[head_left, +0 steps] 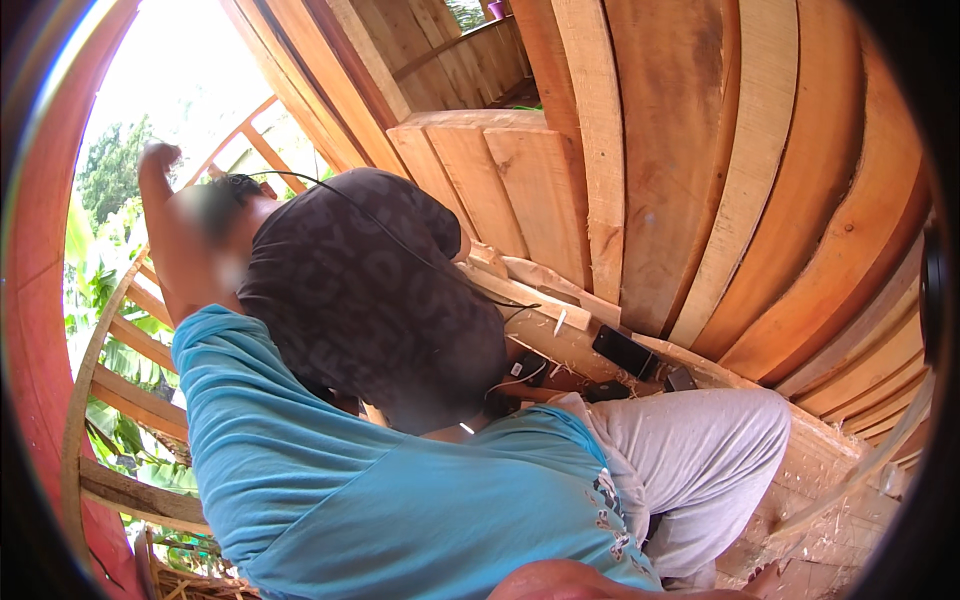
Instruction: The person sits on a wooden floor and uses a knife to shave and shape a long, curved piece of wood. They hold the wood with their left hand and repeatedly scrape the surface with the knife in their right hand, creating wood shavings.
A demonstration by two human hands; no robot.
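Observation:
My left arm reaches up at the far left from a blue sleeve, out toward the bright opening. At its end my left hand point(161, 155) is small in view, its fingers curled inward. Whatever they hold, if anything, I cannot make out. Close beside that arm a person in a dark patterned shirt point(370, 290) bends over, a thin black cable point(345, 195) running from the head down the back. My right hand is out of sight. Bare skin point(560, 580) shows at the lower edge, but which body part it is I cannot tell. My bent leg in grey trousers point(700, 440) lies to the right.
Tall planks form a wooden wall point(665, 140) on the right. Along its foot lie timber pieces point(540, 300), a black phone-like slab point(625, 352) and small dark items. Wood shavings dot the board floor point(800, 500). A curved slatted railing point(140, 500) borders greenery at left.

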